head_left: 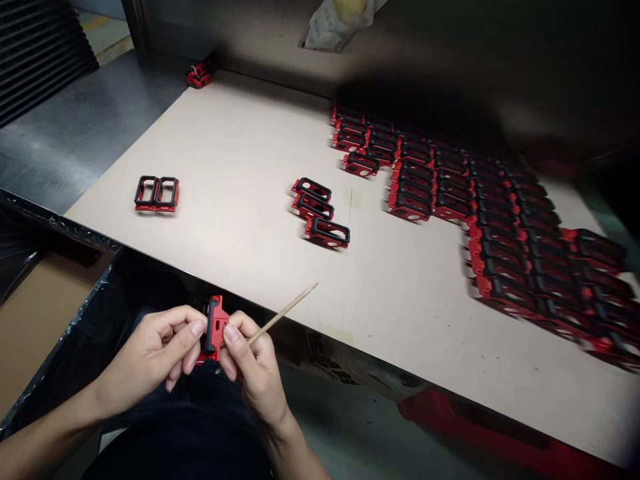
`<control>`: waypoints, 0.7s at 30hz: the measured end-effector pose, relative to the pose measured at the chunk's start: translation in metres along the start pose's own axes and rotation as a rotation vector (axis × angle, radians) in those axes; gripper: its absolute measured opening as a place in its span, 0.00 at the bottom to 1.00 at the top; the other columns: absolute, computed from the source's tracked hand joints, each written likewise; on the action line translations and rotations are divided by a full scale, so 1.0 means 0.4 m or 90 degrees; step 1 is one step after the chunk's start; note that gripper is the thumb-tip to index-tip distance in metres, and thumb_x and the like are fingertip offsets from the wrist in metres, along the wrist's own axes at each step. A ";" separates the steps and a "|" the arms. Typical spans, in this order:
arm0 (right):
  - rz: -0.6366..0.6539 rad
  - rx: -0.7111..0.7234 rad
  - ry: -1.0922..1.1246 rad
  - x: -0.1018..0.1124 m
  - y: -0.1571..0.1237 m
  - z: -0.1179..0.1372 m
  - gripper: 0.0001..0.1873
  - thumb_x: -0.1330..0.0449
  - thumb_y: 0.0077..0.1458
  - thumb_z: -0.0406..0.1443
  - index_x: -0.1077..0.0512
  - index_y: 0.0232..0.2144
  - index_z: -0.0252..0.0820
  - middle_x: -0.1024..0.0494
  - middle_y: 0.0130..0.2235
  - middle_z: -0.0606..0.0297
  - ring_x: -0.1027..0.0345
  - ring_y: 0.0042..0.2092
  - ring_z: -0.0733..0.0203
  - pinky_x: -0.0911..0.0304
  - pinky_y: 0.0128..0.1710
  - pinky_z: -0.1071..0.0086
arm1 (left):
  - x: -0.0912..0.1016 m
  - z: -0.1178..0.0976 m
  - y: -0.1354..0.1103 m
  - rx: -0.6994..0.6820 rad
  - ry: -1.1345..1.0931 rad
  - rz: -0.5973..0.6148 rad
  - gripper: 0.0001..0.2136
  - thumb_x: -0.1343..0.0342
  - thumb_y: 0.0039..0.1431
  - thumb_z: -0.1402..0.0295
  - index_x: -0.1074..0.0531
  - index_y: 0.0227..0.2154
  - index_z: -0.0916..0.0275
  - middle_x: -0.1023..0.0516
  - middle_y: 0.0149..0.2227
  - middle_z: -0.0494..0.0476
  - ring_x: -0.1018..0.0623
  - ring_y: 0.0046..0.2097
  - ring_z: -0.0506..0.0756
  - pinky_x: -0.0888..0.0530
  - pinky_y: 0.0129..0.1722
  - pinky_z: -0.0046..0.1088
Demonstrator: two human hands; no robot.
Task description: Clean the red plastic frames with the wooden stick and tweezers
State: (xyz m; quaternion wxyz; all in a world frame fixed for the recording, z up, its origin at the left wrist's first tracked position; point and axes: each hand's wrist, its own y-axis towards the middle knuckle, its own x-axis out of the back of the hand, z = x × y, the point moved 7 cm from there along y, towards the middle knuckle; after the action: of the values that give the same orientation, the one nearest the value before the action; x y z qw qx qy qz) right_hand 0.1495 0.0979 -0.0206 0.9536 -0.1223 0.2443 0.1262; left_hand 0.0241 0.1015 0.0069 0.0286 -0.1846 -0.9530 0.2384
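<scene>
Over my lap, just off the table's front edge, I hold a red-and-black plastic frame (pixel 218 327) between both hands. My left hand (pixel 163 347) pinches its black side with thumb and fingers. On the red side, the thumb and fingers of my right hand (pixel 255 367) close on the frame. A thin pointed wooden stick (pixel 287 310) also sits in my right hand, its tip slanting up and right over the table edge. The frame's lower part is partly hidden by my fingers.
Similar frames stand on the board-covered table (pixel 240 153): a pair (pixel 157 193) at left, three (pixel 325 213) in the middle, and many rows (pixel 500 227) at right. A red-black piece (pixel 200 75) lies at the far corner. A cardboard box (pixel 50 320) lined with dark plastic stands at left.
</scene>
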 end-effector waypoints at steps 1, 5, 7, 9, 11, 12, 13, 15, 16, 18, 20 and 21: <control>-0.002 -0.003 0.014 0.000 0.001 -0.004 0.24 0.39 0.66 0.54 0.36 0.28 0.43 0.42 0.17 0.80 0.56 0.19 0.72 0.52 0.24 0.72 | 0.002 0.000 -0.001 0.000 0.000 -0.005 0.21 0.45 0.69 0.48 0.25 0.33 0.63 0.33 0.21 0.44 0.36 0.19 0.45 0.35 0.18 0.18; -0.014 -0.018 0.046 -0.002 0.003 -0.015 0.24 0.38 0.65 0.53 0.35 0.28 0.43 0.42 0.17 0.81 0.57 0.19 0.73 0.53 0.23 0.74 | 0.005 -0.002 -0.001 -0.001 0.006 -0.012 0.20 0.45 0.69 0.50 0.24 0.35 0.64 0.33 0.20 0.44 0.36 0.18 0.45 0.35 0.18 0.17; -0.017 -0.021 0.052 -0.003 0.003 -0.016 0.24 0.37 0.65 0.54 0.35 0.28 0.43 0.42 0.17 0.81 0.57 0.19 0.73 0.53 0.22 0.74 | 0.004 -0.003 -0.001 -0.002 0.008 -0.010 0.19 0.45 0.69 0.51 0.24 0.35 0.64 0.33 0.20 0.44 0.36 0.18 0.45 0.35 0.18 0.17; -0.019 -0.021 0.055 -0.004 0.003 -0.016 0.25 0.37 0.65 0.54 0.35 0.27 0.43 0.43 0.17 0.81 0.57 0.19 0.73 0.53 0.22 0.74 | 0.004 -0.002 -0.001 -0.001 0.008 -0.010 0.19 0.45 0.69 0.51 0.24 0.35 0.64 0.33 0.20 0.44 0.36 0.18 0.45 0.35 0.18 0.18; -0.019 -0.020 0.057 -0.004 0.003 -0.016 0.25 0.37 0.65 0.54 0.35 0.27 0.43 0.43 0.16 0.81 0.57 0.19 0.74 0.53 0.22 0.74 | 0.005 -0.001 -0.001 0.000 0.008 -0.010 0.19 0.46 0.69 0.52 0.24 0.35 0.64 0.33 0.20 0.44 0.36 0.19 0.45 0.35 0.18 0.18; -0.018 -0.018 0.057 -0.004 0.003 -0.016 0.25 0.37 0.65 0.54 0.35 0.27 0.43 0.43 0.16 0.81 0.57 0.19 0.74 0.53 0.22 0.75 | 0.005 -0.001 -0.001 0.001 0.009 -0.007 0.19 0.46 0.69 0.52 0.24 0.36 0.64 0.33 0.20 0.44 0.37 0.19 0.45 0.35 0.18 0.18; -0.018 -0.017 0.057 -0.005 0.002 -0.016 0.25 0.37 0.65 0.54 0.36 0.27 0.43 0.43 0.16 0.81 0.57 0.19 0.74 0.53 0.22 0.75 | 0.004 -0.001 -0.002 0.001 0.011 -0.002 0.19 0.46 0.69 0.52 0.24 0.36 0.64 0.33 0.21 0.44 0.37 0.19 0.45 0.35 0.18 0.18; -0.020 -0.015 0.055 -0.005 0.002 -0.017 0.25 0.37 0.65 0.53 0.36 0.27 0.43 0.42 0.16 0.81 0.56 0.19 0.74 0.53 0.22 0.75 | 0.002 -0.005 -0.004 -0.005 0.024 0.004 0.17 0.46 0.69 0.53 0.24 0.36 0.63 0.34 0.21 0.44 0.37 0.20 0.45 0.36 0.19 0.17; -0.020 -0.014 0.054 -0.006 0.001 -0.018 0.25 0.37 0.65 0.53 0.36 0.27 0.43 0.42 0.16 0.81 0.56 0.19 0.74 0.53 0.23 0.75 | 0.002 -0.008 -0.005 -0.012 0.035 0.000 0.15 0.44 0.68 0.55 0.24 0.36 0.63 0.34 0.21 0.43 0.37 0.20 0.45 0.36 0.19 0.17; -0.019 -0.012 0.052 -0.009 0.000 -0.020 0.24 0.37 0.65 0.53 0.35 0.28 0.43 0.42 0.17 0.81 0.56 0.19 0.73 0.52 0.23 0.75 | 0.004 -0.016 -0.008 -0.032 0.066 -0.018 0.12 0.41 0.66 0.58 0.24 0.35 0.62 0.33 0.22 0.44 0.37 0.22 0.45 0.36 0.21 0.18; -0.017 -0.011 0.050 -0.012 -0.001 -0.021 0.24 0.37 0.66 0.53 0.36 0.28 0.43 0.42 0.17 0.81 0.57 0.19 0.73 0.51 0.23 0.74 | 0.006 -0.021 -0.010 -0.050 0.096 -0.034 0.10 0.38 0.63 0.59 0.24 0.33 0.62 0.32 0.23 0.44 0.36 0.24 0.46 0.35 0.24 0.18; -0.015 -0.010 0.048 -0.013 -0.001 -0.021 0.24 0.38 0.65 0.53 0.36 0.28 0.43 0.42 0.16 0.81 0.57 0.19 0.73 0.51 0.23 0.74 | 0.006 -0.021 -0.011 -0.054 0.106 -0.037 0.11 0.38 0.63 0.59 0.25 0.32 0.62 0.32 0.23 0.44 0.36 0.25 0.46 0.35 0.24 0.19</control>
State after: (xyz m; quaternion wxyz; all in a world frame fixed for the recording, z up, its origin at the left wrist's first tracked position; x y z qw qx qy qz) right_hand 0.1415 0.0942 -0.0252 0.9441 -0.1375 0.2778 0.1121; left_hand 0.0217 0.1025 0.0164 0.1070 -0.1772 -0.9615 0.1807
